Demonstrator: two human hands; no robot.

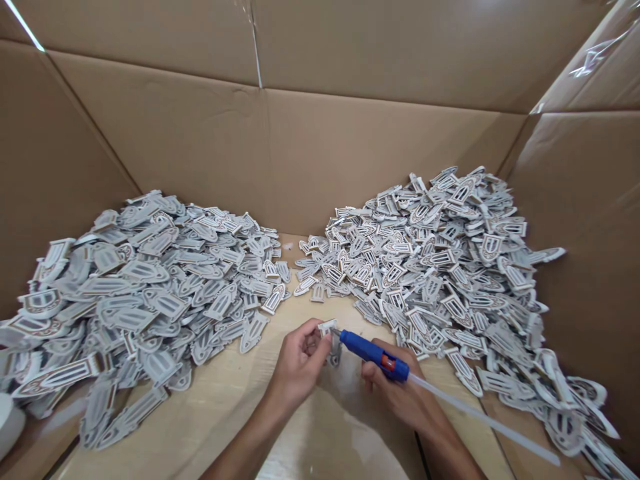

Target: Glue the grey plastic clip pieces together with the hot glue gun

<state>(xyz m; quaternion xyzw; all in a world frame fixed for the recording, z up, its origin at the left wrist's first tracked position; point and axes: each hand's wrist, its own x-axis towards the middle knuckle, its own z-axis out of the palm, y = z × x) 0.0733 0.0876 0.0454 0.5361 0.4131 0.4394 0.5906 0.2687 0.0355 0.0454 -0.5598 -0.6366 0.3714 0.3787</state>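
Note:
Between the thumb and fingers of my left hand (pixel 299 360) is a small white arch-shaped piece (pixel 328 326), its flat end turned up. My right hand (pixel 400 393) is closed around a blue hot glue gun (pixel 367 351). The gun's nozzle points left and reaches the held piece; whether it touches I cannot tell. A long translucent glue stick (pixel 485 419) sticks out of the gun's back toward the lower right. The grip and trigger are mostly hidden by my right hand.
One heap of similar arch-shaped pieces (pixel 150 287) lies on the left, another heap (pixel 440 267) on the right. Cardboard walls (pixel 360 153) enclose the back and sides. Below is a pale tabletop (pixel 225 400). A white round object (pixel 10 425) shows at the left edge.

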